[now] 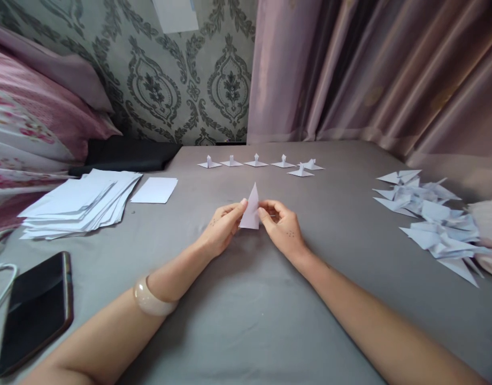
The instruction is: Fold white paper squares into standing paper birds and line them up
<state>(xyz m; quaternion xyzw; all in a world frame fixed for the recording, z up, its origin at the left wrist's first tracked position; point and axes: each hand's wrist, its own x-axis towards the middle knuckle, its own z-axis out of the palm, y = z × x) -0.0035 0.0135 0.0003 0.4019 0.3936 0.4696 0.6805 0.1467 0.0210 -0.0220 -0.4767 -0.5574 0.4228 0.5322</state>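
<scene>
A folded piece of white paper [251,211], narrow and pointed at the top, is held upright just above the grey cloth surface. My left hand [225,227] pinches its left edge between thumb and fingers. On the opposite edge, the thumb and curled fingers of my right hand [284,227] grip the same paper. Beyond my hands stands a loose row of small folded paper figures [256,160] with flat pointed wings, two of them close together at the right end [301,171].
At left lie a stack of white paper sheets [81,200], a single square sheet [155,190] and a black phone [35,315]. A black folded item [129,155] sits behind the stack. Several folded paper cranes [442,224] are heaped at right. Curtains [330,69] and a patterned wall [190,80] border the back.
</scene>
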